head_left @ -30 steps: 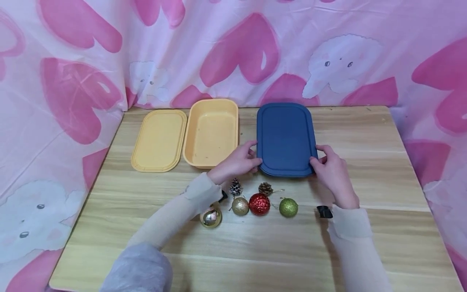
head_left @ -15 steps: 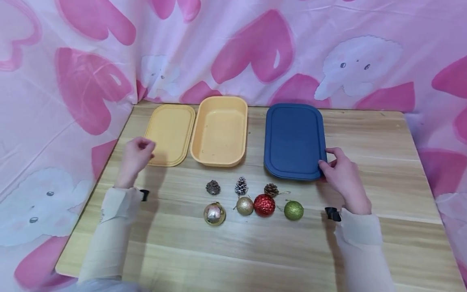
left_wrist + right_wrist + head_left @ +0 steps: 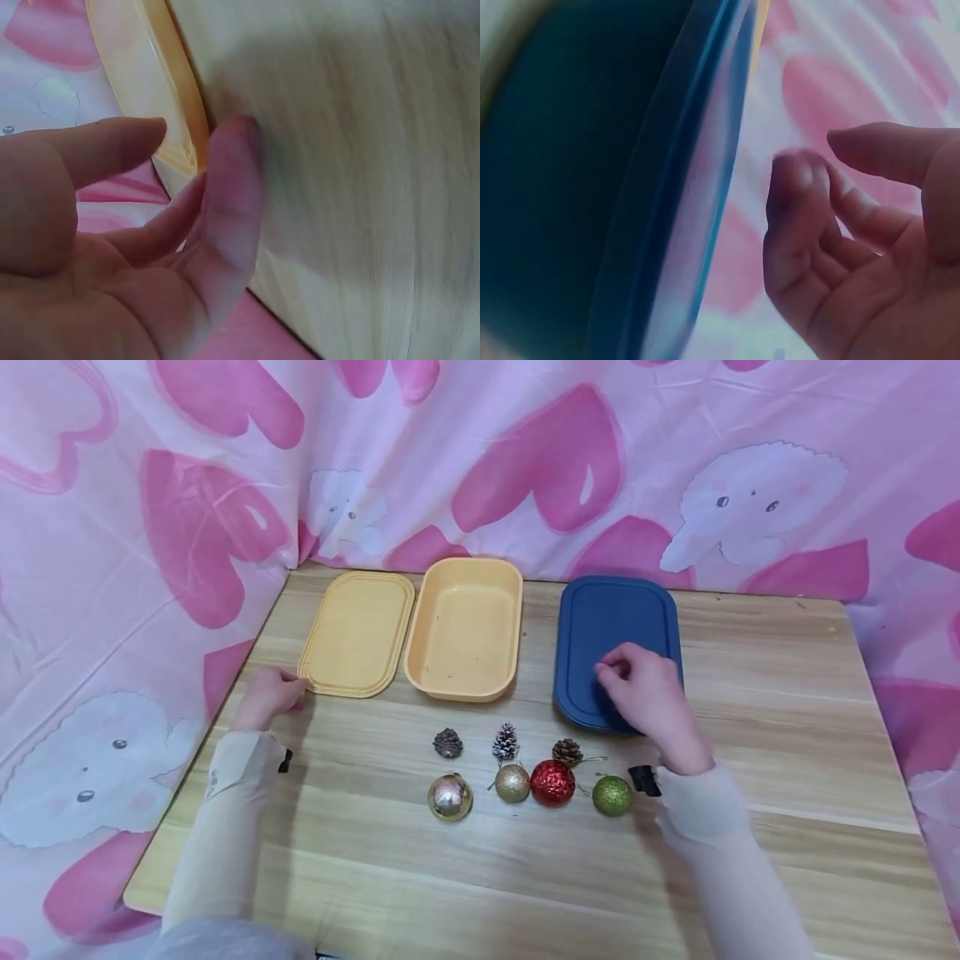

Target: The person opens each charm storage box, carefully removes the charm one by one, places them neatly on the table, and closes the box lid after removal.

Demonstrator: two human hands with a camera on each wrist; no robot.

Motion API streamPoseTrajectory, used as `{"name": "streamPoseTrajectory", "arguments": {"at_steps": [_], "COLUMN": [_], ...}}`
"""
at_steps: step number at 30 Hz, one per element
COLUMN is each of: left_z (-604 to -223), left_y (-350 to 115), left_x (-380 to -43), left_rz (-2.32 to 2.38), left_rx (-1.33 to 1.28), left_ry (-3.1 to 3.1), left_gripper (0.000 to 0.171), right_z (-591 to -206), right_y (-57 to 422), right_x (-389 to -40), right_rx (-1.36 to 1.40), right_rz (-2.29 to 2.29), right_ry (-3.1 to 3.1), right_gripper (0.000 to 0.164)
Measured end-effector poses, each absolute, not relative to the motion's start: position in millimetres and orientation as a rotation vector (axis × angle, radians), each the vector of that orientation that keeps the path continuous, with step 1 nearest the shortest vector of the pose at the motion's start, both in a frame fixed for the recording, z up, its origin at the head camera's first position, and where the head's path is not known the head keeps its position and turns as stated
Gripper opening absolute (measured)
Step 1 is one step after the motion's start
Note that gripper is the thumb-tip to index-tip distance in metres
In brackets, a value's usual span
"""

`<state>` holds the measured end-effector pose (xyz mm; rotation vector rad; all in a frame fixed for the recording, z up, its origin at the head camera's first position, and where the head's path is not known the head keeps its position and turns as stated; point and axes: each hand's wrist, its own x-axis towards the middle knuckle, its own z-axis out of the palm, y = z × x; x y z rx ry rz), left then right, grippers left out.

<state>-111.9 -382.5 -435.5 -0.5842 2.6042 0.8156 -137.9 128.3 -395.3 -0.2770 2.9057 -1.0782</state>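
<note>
In the head view, a flat yellow lid lies at the back left. My left hand is at its near-left corner. The left wrist view shows the thumb and forefinger apart, either side of the lid's edge in that view. On the right stands a blue box with its lid on. My right hand is above its near-right part, fingers loosely bent with nothing between them. In the right wrist view the hand is apart from the blue box.
Between lid and blue box sits an uncovered yellow box. In front lie pine cones and Christmas balls: shiny gold, glittery gold, red, green. A pink curtain hangs behind the wooden table.
My left hand has left the blue box's left side and moved to the yellow lid. My right hand has let go of the blue box's right edge and moved over its top.
</note>
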Motion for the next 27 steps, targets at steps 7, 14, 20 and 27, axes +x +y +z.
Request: {"name": "streamPoseTrajectory", "arguments": {"at_steps": [7, 14, 20, 27], "left_z": [-442, -445, -442, -435], "left_y": [-388, -391, -389, -394], "left_x": [-117, -117, -116, -106], "left_rz": [0.876, 1.137, 1.431, 2.110], "left_rx": [-0.650, -0.762, -0.896, -0.813], "left_ry": [2.538, 2.440, 2.268, 1.673], "left_gripper": [0.038, 0.033, 0.013, 0.018], "right_z": [-400, -408, -408, -414], "right_y": [67, 30, 22, 23], "right_x": [-150, -157, -162, -165], "right_rx": [-0.394, -0.400, -0.277, -0.223], "right_rz": [-0.993, -0.868, -0.848, -0.973], "right_ry": [2.622, 2.561, 2.517, 2.402], "right_gripper": [0.024, 0.036, 0.035, 0.033]}}
